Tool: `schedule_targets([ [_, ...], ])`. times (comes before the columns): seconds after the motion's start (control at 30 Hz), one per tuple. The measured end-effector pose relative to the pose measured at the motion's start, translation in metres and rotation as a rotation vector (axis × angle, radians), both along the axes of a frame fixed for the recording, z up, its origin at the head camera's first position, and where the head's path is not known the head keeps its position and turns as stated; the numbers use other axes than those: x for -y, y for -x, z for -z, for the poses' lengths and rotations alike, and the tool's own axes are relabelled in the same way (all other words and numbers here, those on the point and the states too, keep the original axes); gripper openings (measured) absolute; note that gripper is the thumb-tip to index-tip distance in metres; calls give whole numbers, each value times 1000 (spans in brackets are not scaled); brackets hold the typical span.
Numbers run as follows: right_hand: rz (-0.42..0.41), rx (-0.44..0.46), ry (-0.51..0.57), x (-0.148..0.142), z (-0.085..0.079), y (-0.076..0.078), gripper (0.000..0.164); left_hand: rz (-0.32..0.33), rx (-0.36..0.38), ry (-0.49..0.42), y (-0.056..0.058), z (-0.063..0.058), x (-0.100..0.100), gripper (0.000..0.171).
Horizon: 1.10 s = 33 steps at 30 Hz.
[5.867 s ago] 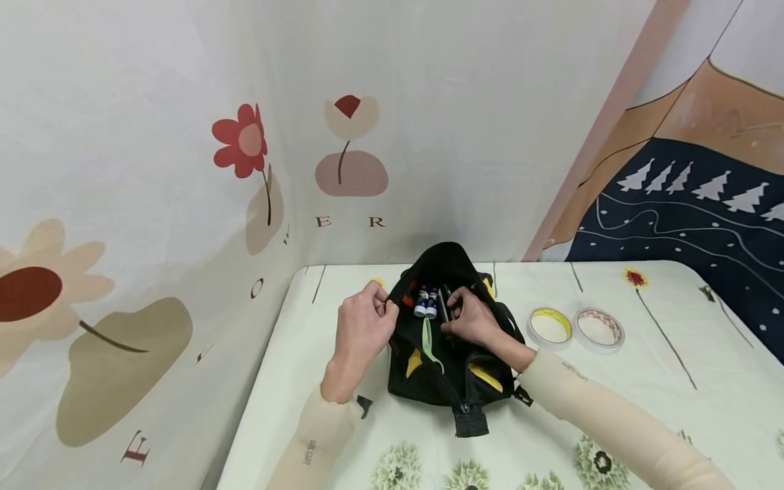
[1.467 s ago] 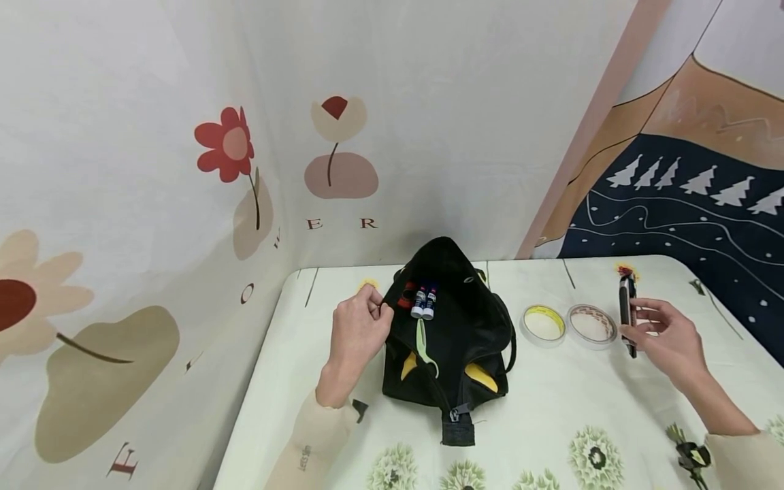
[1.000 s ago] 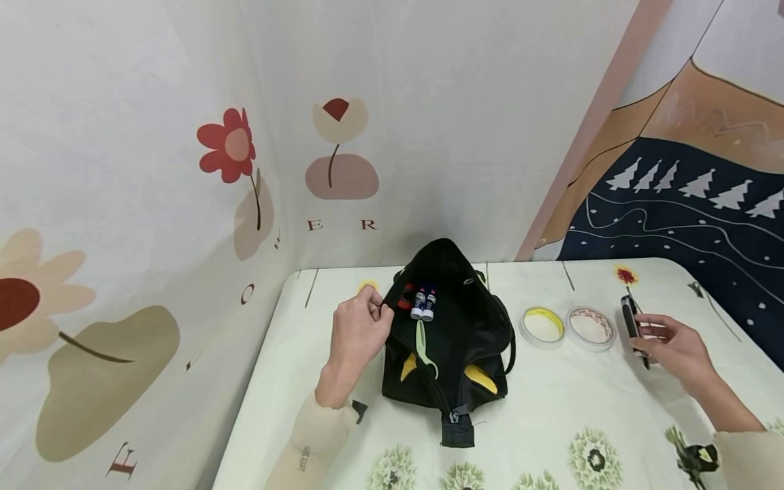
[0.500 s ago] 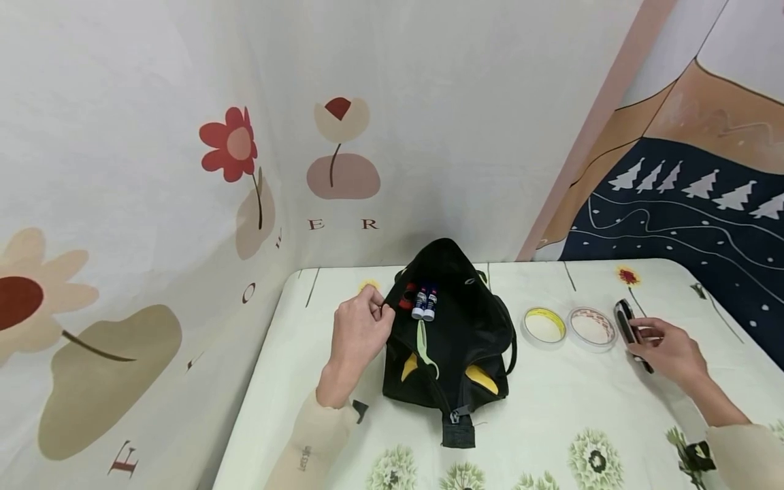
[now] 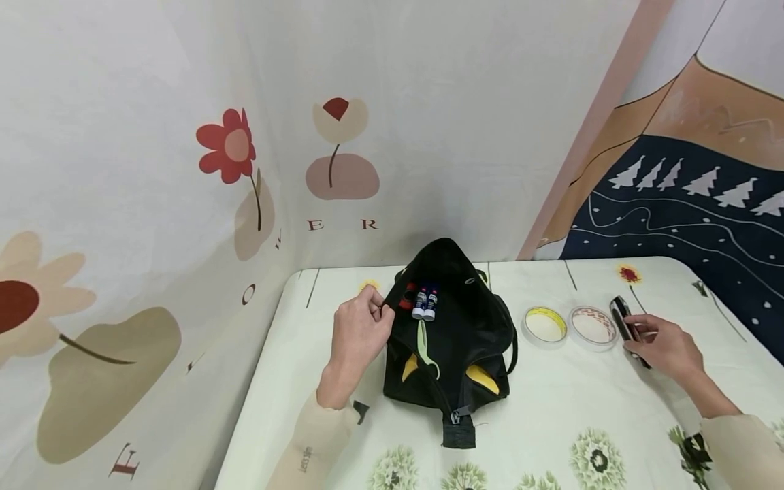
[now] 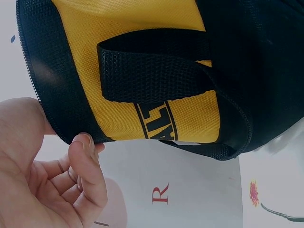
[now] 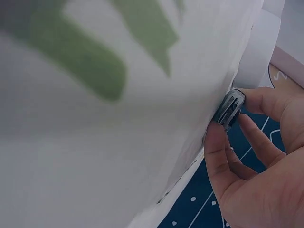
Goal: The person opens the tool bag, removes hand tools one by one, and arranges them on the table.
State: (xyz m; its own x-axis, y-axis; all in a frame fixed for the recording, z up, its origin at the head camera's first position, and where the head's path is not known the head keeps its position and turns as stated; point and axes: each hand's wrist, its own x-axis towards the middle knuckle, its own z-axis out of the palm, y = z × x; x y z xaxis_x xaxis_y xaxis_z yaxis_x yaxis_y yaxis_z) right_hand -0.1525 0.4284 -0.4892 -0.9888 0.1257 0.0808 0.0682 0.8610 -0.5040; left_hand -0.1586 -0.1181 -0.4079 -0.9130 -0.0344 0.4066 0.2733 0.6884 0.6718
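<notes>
My left hand [image 5: 361, 327] pinches the left rim of an unzipped black and yellow tool bag [image 5: 453, 361]; the left wrist view shows its yellow end panel and black strap [image 6: 152, 78]. At the right, my right hand [image 5: 667, 348] holds a slim black-and-silver tool [image 5: 629, 332] between thumb and fingers, low over the table. Its rounded metal end [image 7: 230, 107] shows in the right wrist view; its exact kind is unclear. Inside the bag are two blue tubes with white ends [image 5: 425, 304], a red item [image 5: 407, 297] and a light green curved handle [image 5: 425, 347].
Two tape rolls lie side by side on the white flowered cloth [image 5: 539, 422], one with a yellow core [image 5: 545, 324], one clear [image 5: 593, 325]. They sit between the bag and my right hand. A printed curtain wall [image 5: 453, 136] stands behind the table.
My right hand has lifted the black-and-silver tool out of the bag, carried it right and lowered it toward the table, tilting it. The left hand has kept its grip on the bag's rim.
</notes>
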Motion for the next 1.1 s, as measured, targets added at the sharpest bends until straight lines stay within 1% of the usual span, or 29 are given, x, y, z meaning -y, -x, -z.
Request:
schedule_targets([
  [0.2,-4,5,-3,0,0,-1,43,-6,7,3,-1,0,0,10],
  [0.43,-18,-46,-10,2,4,-5,38,-5,14,6,0,-1,-1,8],
  [0.67,-9,-86,-2,2,6,-10,34,0,23,7,0,-1,-2,7],
  [0.77,2,-89,-5,3,3,-10,33,-2,21,6,0,-1,-2,7],
  [0.87,38,-113,-10,6,-4,-11,32,-4,20,4,0,-1,-2,7],
  [0.93,69,-151,-2,11,-8,-12,33,-6,20,5,0,-1,-2,7],
  [1.1,129,-262,59,30,-21,-13,38,-12,22,11,0,0,-2,6],
])
